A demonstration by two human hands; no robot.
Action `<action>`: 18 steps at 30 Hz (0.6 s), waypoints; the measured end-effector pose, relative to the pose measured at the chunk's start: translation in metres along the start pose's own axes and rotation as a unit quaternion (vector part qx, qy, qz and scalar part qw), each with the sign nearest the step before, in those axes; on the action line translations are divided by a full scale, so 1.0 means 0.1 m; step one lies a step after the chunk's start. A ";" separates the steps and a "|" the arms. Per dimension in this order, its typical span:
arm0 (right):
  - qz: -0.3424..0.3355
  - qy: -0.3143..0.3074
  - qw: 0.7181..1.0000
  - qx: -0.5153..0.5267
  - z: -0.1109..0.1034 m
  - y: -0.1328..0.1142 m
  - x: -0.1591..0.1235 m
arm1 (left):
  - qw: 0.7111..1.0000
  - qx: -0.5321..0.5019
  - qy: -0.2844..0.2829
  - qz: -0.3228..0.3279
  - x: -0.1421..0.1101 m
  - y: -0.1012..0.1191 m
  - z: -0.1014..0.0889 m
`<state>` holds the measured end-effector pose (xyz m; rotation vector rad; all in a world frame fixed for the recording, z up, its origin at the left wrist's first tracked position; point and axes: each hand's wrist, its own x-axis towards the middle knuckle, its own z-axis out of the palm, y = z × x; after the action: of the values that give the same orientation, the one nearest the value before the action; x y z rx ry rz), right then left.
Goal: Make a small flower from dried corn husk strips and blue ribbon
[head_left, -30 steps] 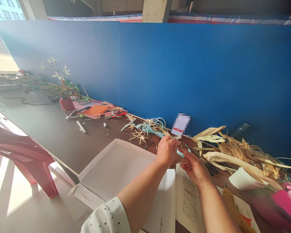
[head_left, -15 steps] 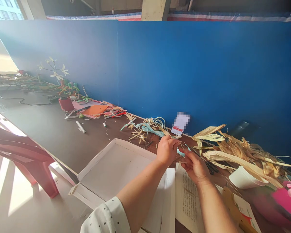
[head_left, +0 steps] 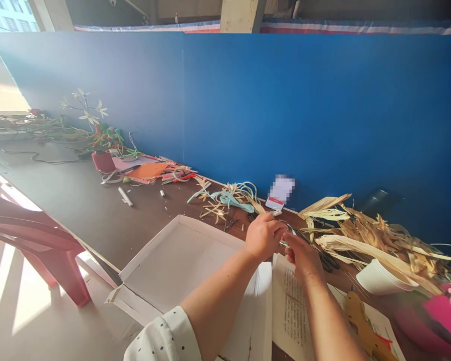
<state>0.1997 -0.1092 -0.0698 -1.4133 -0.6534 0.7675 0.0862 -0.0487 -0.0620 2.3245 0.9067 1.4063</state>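
My left hand (head_left: 262, 236) is closed, its fingertips pinched together over the right part of the table. Just beside it, my right hand (head_left: 303, 254) is closed too, its thumb and fingers meeting the left fingertips. Whatever is pinched between them is thin and mostly hidden; a bit of light blue strip (head_left: 283, 242) shows at the fingers. Below the hands lie an open white cardboard box lid (head_left: 161, 260) and a printed booklet (head_left: 287, 306). Dark-handled scissors (head_left: 328, 261) rest right of my right hand.
Dry corn husks (head_left: 376, 235) heap at the right by a white cup (head_left: 385, 278). A yellow-brown glue gun (head_left: 363, 323) lies nearer. Light blue ribbons (head_left: 235, 199) and orange paper (head_left: 150, 170) lie along the blue partition (head_left: 304, 110). A red plastic chair (head_left: 33, 235) stands left.
My hands have drawn together and the right hand has turned over, its fingers now closed against the left. Less of the light blue strip shows between them.
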 end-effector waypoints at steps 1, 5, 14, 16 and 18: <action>0.000 0.014 1.000 -0.004 -0.02 0.00 0.01 | 1.000 -0.004 -0.016 0.012 0.00 0.02 0.00; 0.011 0.023 1.000 0.015 -0.07 -0.01 0.04 | 0.997 -0.002 -0.066 0.047 -0.03 0.06 0.01; 0.042 -0.047 0.992 0.110 -0.07 0.00 0.07 | 0.993 0.043 -0.086 0.063 -0.04 0.02 0.03; 0.042 -0.046 0.991 0.122 -0.07 0.01 0.08 | 0.992 0.046 -0.097 0.061 -0.04 0.02 0.03; 0.044 -0.051 0.990 0.125 -0.07 0.01 0.08 | 0.992 0.045 -0.104 0.062 -0.04 0.02 0.03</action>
<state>0.2104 -0.1069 -0.0716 -1.1840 -0.5545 0.9623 0.0887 -0.0526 -0.0652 2.5761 0.7936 1.1608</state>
